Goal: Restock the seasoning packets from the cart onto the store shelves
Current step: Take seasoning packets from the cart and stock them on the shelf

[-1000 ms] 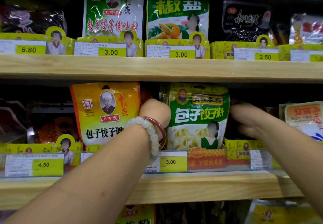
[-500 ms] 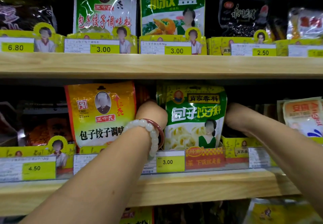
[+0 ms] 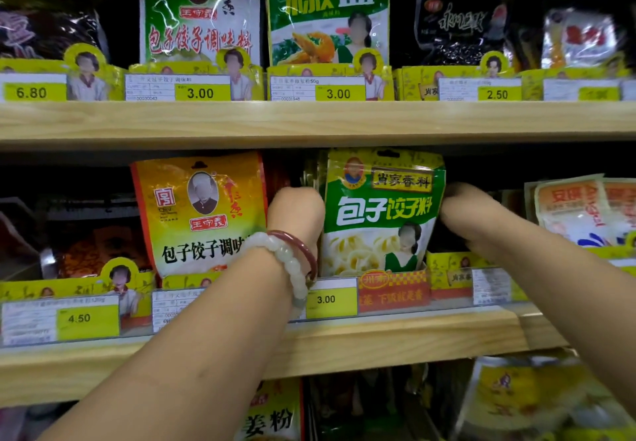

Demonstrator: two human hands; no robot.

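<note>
A stack of green and yellow seasoning packets [image 3: 382, 213] stands upright on the middle shelf [image 3: 378, 344] behind a 3.00 price tag. My left hand [image 3: 296, 213], with a white bead bracelet and a red bangle on the wrist, curls round the stack's left edge. On the other side, my right hand [image 3: 464, 210] lies against the stack's right edge, its fingers hidden behind the front packet. The cart is out of view.
An orange-yellow packet [image 3: 199, 213] stands just left of my left hand, and white-orange packets [image 3: 585, 210] sit at the right. The upper shelf [image 3: 309, 120] holds more packets behind price tags. Further packets show on the shelf below [image 3: 516, 396].
My right hand has slid deeper in beside the green packets, and its straight fingers are now hidden. The view has shifted slightly right and down. My left hand stays at the stack's left edge.
</note>
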